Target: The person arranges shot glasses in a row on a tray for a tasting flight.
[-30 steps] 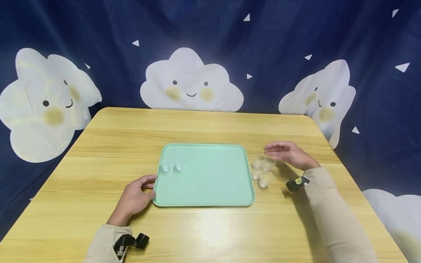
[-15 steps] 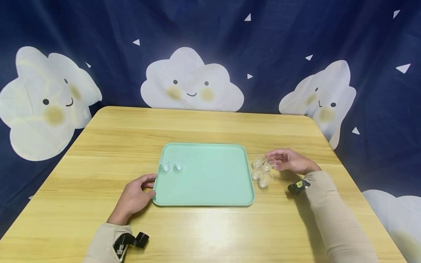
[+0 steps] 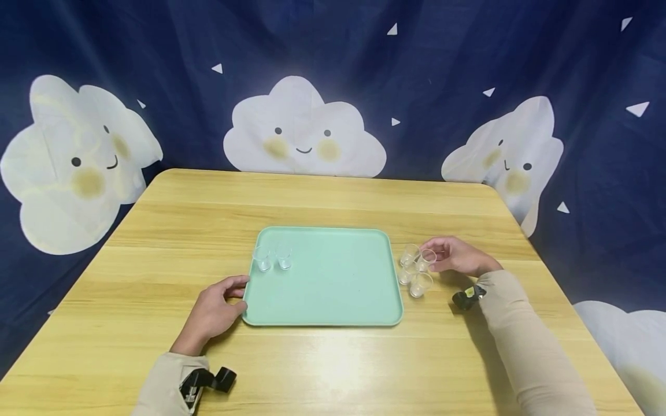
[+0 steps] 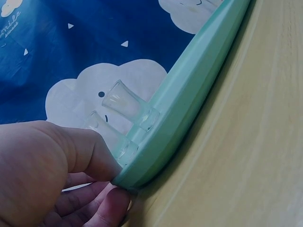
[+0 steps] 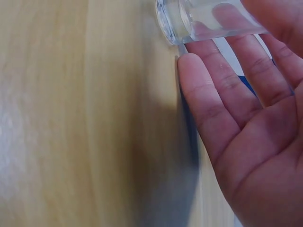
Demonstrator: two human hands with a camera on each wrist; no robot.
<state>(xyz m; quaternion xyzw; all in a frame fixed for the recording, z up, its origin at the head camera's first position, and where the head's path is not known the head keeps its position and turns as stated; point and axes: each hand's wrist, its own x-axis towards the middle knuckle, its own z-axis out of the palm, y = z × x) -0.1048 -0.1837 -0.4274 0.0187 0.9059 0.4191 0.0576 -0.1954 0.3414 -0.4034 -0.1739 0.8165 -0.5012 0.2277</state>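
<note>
We see a green tray [image 3: 333, 289] lying flat on the wooden table [image 3: 322, 370]. Two small clear glasses [image 3: 284, 261] stand on it, near its left edge, toward the far left corner. The left hand [image 3: 214, 309] bends its thumb and fingers and holds the tray's left edge. Three more clear glasses [image 3: 420, 285] stand close together just beside the tray's right edge. Next to them, the right hand [image 3: 460, 256] pinches one glass [image 5: 187, 21] between thumb and finger, its other fingers almost straight. We cannot tell if that glass touches the table.
</note>
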